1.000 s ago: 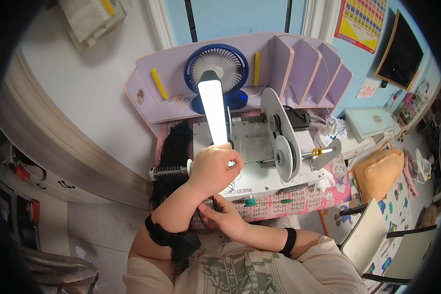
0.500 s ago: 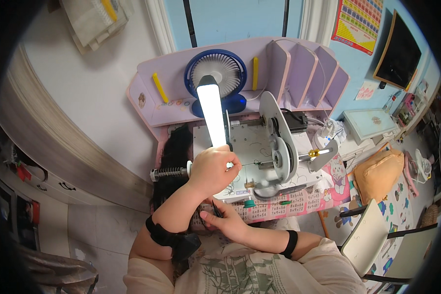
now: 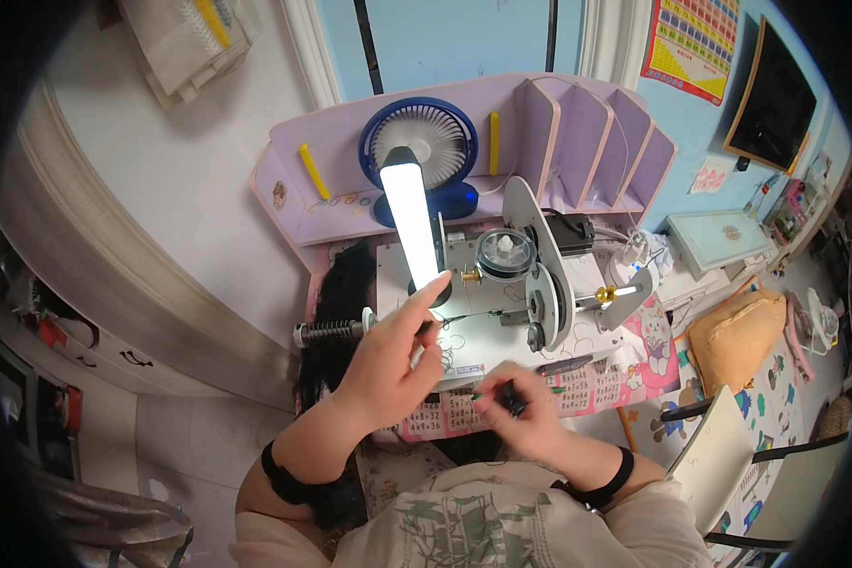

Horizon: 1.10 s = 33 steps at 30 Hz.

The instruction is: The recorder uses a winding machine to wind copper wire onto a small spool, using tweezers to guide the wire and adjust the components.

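Note:
My left hand (image 3: 379,369) is over the left part of a white bench machine (image 3: 559,265). Its index finger reaches up beside the foot of a lit bar lamp (image 3: 409,218), and the thumb is apart from it. A thin dark line runs from near these fingers to the machine's shaft. My right hand (image 3: 530,421), at the machine's front edge, is closed around a small black tool (image 3: 512,398), whose kind I cannot make out. Behind the fingers sits a clear round spool (image 3: 504,254), next to the upright plate with its pulleys.
A blue fan (image 3: 418,142) stands behind the lamp, against a lilac shelf (image 3: 577,142). Black hair-like strands (image 3: 336,303) and a spring-loaded rod (image 3: 327,331) lie left of the machine. On the right are a chair (image 3: 719,464) and an orange cushion (image 3: 736,327).
My left hand has gone from a pinch to a stretched index finger. My right hand has moved right and up with the black tool. The blurred part at the machine's front has gone; the spool shows behind.

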Tool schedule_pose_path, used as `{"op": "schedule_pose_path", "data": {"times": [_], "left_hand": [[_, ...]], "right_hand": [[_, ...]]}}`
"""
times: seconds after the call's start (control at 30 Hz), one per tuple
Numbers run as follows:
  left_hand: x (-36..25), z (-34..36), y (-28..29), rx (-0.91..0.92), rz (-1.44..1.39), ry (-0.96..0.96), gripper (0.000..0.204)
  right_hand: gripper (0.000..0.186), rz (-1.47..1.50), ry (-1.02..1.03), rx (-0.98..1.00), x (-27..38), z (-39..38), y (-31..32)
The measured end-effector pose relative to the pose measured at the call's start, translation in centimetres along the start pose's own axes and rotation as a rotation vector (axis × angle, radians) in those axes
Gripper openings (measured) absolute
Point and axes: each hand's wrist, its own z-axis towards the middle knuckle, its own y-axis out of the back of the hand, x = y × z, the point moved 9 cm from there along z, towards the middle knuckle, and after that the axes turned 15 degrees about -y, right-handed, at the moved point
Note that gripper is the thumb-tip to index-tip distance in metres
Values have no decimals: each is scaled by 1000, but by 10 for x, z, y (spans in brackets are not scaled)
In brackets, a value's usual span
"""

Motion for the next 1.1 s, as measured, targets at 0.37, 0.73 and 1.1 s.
{"op": "schedule_pose_path", "data": {"times": [0.37,0.73,1.1], "left_hand": [[-19,2,-27,22,-517,67,67],[-20,0,-22,34,-312,-10,65],[-25,1,-14,-69,-49,-145,16]], "right_hand": [[11,-25,213,-58,86,29,22],[8,-74,236,-42,93,30,24],[8,-123,235,-122,89,24,27]]}}
